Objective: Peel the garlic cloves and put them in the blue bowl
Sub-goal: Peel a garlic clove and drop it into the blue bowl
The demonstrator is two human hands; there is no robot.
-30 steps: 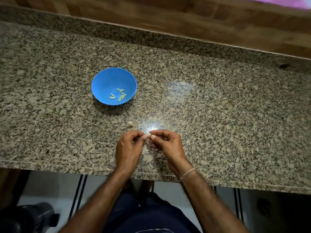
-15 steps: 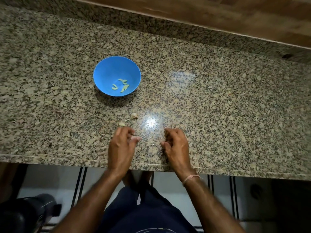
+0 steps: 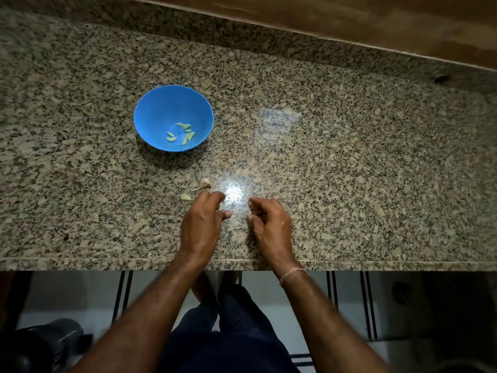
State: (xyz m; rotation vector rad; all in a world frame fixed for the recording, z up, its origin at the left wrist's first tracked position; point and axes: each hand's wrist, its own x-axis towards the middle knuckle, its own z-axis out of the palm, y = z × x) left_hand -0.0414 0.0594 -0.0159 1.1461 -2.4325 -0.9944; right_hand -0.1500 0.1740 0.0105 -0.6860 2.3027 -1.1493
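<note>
Parted since the earlier shared pinch: left hand [image 3: 201, 222] loosely curled, empty; right hand [image 3: 269, 224] curled (holding skin or not, cannot tell). Just beside left hand at 11 o'clock, on counter [image 3: 349, 184]: garlic clove [image 3: 186, 197], axis 9-to-3; blue bowl [image 3: 150, 103] farther, same direction. Probably left hand's job.

Upper left, we see a bright blue round plastic bowl [image 3: 161, 109], pale yellow-green peeled garlic cloves [image 3: 185, 137], and a beige-and-black speckled granite counter [image 3: 349, 157].

On the counter [image 3: 349, 157], the bowl [image 3: 161, 109] holding cloves [image 3: 184, 127] stands behind and left of 2 loose garlic pieces [image 3: 185, 197].
</note>
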